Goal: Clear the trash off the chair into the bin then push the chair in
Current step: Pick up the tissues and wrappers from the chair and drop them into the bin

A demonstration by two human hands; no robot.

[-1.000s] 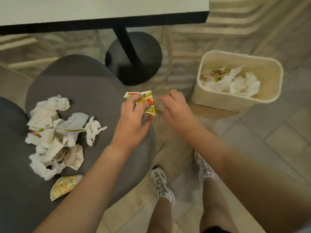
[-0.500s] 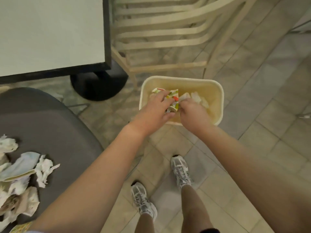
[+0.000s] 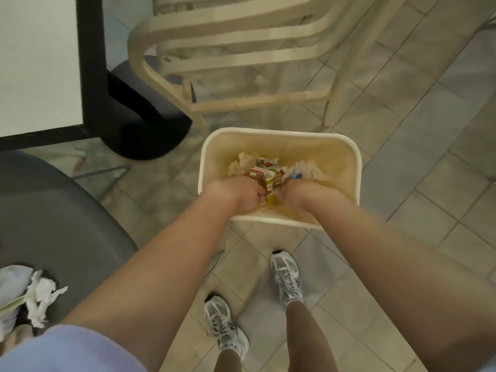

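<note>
My two hands reach down inside the cream bin on the floor. A crumpled colourful wrapper sits between them, above white tissues in the bin. My left hand has its fingers curled on the wrapper's left side. My right hand presses on its right side, fingers bent and mostly hidden. The grey chair seat lies at the left. Crumpled white tissues and wrappers remain on it at the lower left edge of the view.
A white table with a black edge and its black round base stand at the upper left. A cream slatted chair stands just behind the bin. My feet in white sneakers are on the tiled floor.
My hands carried the colourful wrapper from above the chair to the bin and lowered it inside. My view has swung right, so most of the chair's trash has left the frame.
</note>
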